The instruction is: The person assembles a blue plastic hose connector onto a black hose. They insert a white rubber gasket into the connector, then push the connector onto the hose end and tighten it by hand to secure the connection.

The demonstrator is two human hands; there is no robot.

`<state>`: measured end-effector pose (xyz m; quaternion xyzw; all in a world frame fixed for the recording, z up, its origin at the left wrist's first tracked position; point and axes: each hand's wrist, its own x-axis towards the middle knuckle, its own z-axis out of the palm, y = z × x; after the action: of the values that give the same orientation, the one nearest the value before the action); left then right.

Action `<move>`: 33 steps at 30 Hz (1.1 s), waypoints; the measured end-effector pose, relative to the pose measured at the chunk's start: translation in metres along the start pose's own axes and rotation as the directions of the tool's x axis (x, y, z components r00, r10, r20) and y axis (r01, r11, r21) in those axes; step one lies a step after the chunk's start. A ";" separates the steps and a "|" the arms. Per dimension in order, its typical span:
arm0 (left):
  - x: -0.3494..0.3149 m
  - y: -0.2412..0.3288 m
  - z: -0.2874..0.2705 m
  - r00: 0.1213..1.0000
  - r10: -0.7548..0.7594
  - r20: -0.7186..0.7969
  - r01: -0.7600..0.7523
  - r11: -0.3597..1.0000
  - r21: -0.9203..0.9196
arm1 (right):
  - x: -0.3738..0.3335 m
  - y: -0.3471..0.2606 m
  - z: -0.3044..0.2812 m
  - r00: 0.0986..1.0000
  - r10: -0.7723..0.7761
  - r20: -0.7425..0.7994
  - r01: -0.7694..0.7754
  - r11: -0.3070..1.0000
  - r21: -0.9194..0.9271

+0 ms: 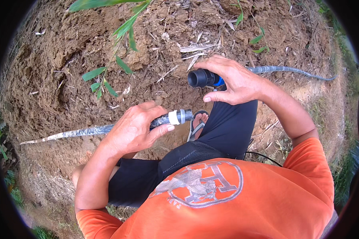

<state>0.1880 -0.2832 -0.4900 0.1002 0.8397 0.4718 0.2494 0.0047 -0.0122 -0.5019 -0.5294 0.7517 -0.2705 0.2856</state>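
Note:
My left hand (133,126) is wrapped round a dark, mud-smeared pipe (87,131) that trails off to the left. Past my thumb, the pipe's end carries a band of white tape (173,117) and a narrow grey ring. Higher and to the right, my right hand (238,82) grips a black pipe fitting (199,78) with an open, threaded mouth and a blue ring behind it. A second muddy pipe (285,69) runs rightward from behind that hand; where it meets the fitting is hidden. The pipe end and the fitting are apart.
Bare brown soil (87,44) rises in front, strewn with dry leaves and twigs. A green leafy stem (107,75) hangs over it at the upper left. My bent leg (233,123) and sandalled foot (199,123) are just below the fitting.

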 end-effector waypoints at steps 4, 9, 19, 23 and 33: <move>-0.003 -0.001 0.006 0.996 0.065 -0.063 -0.064 0.998 0.018 | 0.004 -0.023 0.003 0.924 -0.260 -0.282 0.137 0.911 -0.389; -0.002 -0.002 0.008 0.985 0.123 -0.122 -0.122 0.992 0.010 | -0.014 -0.060 0.046 0.938 0.310 0.155 -0.341 0.749 0.568; -0.008 -0.002 0.010 0.977 -0.024 -0.212 0.008 0.997 -0.076 | 0.021 -0.082 0.092 0.952 0.306 0.012 -0.217 0.645 0.733; -0.007 -0.001 0.008 0.982 -0.053 -0.182 0.037 0.995 -0.091 | 0.022 -0.086 0.100 0.937 0.345 -0.057 -0.187 0.630 0.754; -0.004 -0.005 0.008 0.971 -0.020 -0.240 -0.003 0.995 -0.095 | 0.024 -0.076 0.110 0.947 0.255 -0.195 -0.041 0.700 0.713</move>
<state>0.1956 -0.2818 -0.4964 0.0269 0.8409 0.5186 0.1524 0.1254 -0.0683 -0.5272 -0.2751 0.6658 -0.5824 0.3766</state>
